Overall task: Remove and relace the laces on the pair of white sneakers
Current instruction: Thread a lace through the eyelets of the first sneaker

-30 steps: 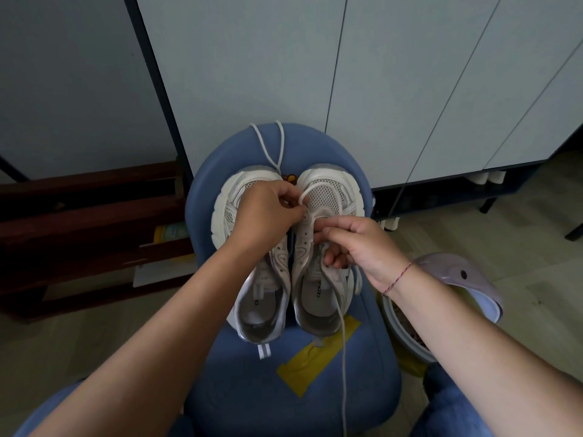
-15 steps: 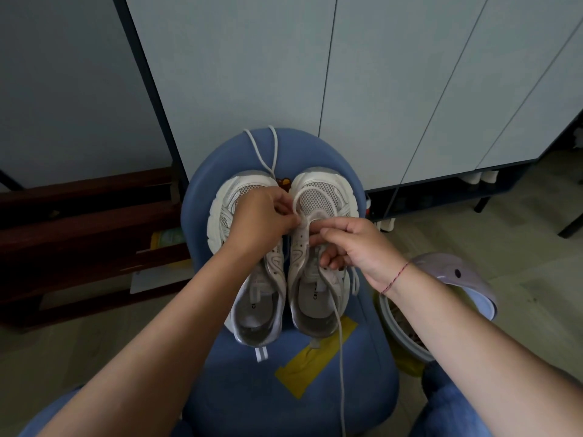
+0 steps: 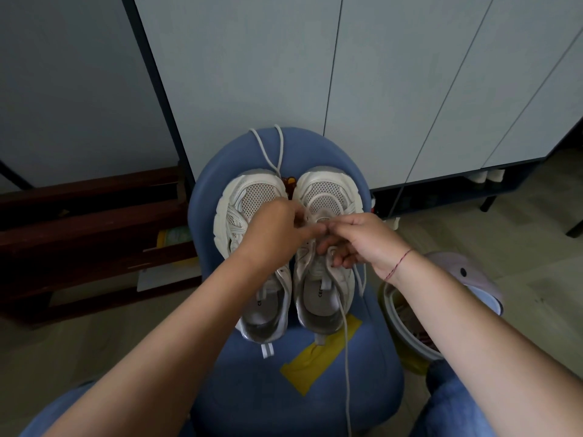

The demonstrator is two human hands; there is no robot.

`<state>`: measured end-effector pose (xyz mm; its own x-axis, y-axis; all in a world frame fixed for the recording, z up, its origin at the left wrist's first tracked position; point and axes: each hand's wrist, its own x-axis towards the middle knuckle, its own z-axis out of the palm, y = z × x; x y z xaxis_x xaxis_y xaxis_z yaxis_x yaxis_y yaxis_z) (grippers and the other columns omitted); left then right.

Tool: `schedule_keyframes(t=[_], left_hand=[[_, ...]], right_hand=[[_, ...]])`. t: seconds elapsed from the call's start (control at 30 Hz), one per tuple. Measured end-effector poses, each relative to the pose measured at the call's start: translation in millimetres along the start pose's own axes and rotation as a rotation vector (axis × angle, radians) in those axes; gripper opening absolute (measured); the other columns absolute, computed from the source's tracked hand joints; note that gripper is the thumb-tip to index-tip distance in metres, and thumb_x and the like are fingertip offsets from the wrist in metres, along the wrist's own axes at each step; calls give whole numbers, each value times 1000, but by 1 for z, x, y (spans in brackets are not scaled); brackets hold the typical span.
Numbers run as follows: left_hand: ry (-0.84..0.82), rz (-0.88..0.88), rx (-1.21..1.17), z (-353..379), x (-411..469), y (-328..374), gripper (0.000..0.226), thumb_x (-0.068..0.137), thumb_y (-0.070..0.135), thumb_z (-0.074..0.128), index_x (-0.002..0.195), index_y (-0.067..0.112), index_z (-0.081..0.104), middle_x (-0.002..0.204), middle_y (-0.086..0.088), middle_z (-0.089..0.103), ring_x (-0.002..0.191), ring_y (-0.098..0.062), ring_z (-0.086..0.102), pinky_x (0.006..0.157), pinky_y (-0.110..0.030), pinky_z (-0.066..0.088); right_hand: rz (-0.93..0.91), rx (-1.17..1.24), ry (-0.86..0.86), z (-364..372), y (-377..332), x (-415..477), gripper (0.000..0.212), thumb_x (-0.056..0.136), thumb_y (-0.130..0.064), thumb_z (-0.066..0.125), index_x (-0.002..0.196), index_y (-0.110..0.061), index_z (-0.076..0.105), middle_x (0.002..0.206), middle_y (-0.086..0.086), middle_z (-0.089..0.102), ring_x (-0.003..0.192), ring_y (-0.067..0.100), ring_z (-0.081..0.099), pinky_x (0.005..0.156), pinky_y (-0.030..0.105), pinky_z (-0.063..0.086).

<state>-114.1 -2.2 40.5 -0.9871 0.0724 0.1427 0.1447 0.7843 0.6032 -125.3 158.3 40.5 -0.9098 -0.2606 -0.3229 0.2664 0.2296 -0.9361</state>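
Pale cupboard doors stood behind the blue chair, where the white sneakers sat side by side, toes far. My left hand and right hand met over the right-hand sneaker, both pinching its lace, whose loose end trailed toward me.

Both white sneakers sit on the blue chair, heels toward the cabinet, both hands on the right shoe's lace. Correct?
No: the head view shows toes toward the cabinet, heels toward the person. Otherwise right: left sneaker and right sneaker on the blue chair, left hand and right hand on the right one's lace.
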Motion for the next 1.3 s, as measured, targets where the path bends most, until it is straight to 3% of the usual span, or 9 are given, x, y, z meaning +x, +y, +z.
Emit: schedule_keyframes(t=[0.1, 0.17, 0.23, 0.37, 0.43, 0.53, 0.7, 0.87, 1.3], left_hand=[[-47, 19, 122, 5, -7, 2, 48, 72, 47, 83, 97, 13, 60, 95, 2, 54, 81, -15, 52, 61, -26, 37], [-50, 23, 169, 6, -11, 3, 58, 70, 45, 84, 110, 14, 55, 103, 5, 45, 88, -11, 46, 66, -23, 34], [-54, 15, 134, 4, -12, 4, 58, 71, 40, 86, 112, 12, 57, 104, 4, 49, 90, -13, 50, 73, -26, 41], [-115, -22, -135, -5, -9, -6, 36, 76, 17, 83, 107, 7, 67, 98, -5, 69, 92, -19, 67, 86, -42, 57], [-153, -42, -240, -6, -9, -15, 35, 81, 4, 76, 115, 6, 68, 103, -3, 71, 98, -14, 68, 91, -37, 57], [-182, -73, -381, -7, -12, -23, 47, 86, -2, 72, 130, 7, 62, 117, -3, 69, 107, -10, 65, 90, -16, 54], [-181, -96, -466, -8, -10, -26, 46, 87, -5, 69, 130, 8, 63, 116, -1, 69, 98, -7, 66, 84, -7, 51], [-184, -118, -493, -7, -8, -26, 46, 87, -7, 67, 131, 6, 63, 119, -5, 70, 95, -6, 66, 83, -8, 51], [-205, -120, -544, -8, -9, -33, 46, 87, -9, 66, 130, 5, 63, 119, -8, 70, 93, -7, 69, 85, -14, 54]], right_hand=[[32, 62, -34, -5, 0, -1, 21, 98, -15, 49, 110, -8, 65, 69, 8, 70, 43, 13, 59, 41, 18, 44], [30, 72, -42, -6, 1, -1, 22, 99, -14, 47, 113, -7, 63, 69, 8, 71, 43, 12, 59, 41, 18, 44], [23, 72, -42, -6, 1, -2, 23, 100, -14, 46, 113, -7, 62, 70, 8, 71, 43, 11, 59, 41, 18, 45], [12, 62, -48, -6, 1, -4, 22, 100, -15, 44, 112, -7, 62, 74, 9, 72, 44, 12, 59, 42, 18, 45], [1, 53, -42, -6, 2, -5, 22, 100, -15, 44, 110, -8, 62, 74, 10, 72, 44, 11, 59, 42, 18, 44], [-21, 34, -21, -4, 2, -6, 22, 100, -14, 44, 109, -9, 63, 76, 11, 72, 44, 12, 59, 42, 18, 44], [-81, -15, 89, 6, 7, -5, 21, 99, -12, 44, 104, -12, 65, 69, 7, 72, 41, 13, 56, 40, 19, 42], [-200, -126, 204, 18, 16, -3, 17, 96, -10, 52, 96, -15, 69, 65, 2, 70, 34, 11, 48, 37, 17, 39], [-227, 10, 215, 27, 24, 9, 11, 91, -11, 62, 82, -7, 68, 62, 5, 67, 31, 6, 42, 36, 16, 36]])
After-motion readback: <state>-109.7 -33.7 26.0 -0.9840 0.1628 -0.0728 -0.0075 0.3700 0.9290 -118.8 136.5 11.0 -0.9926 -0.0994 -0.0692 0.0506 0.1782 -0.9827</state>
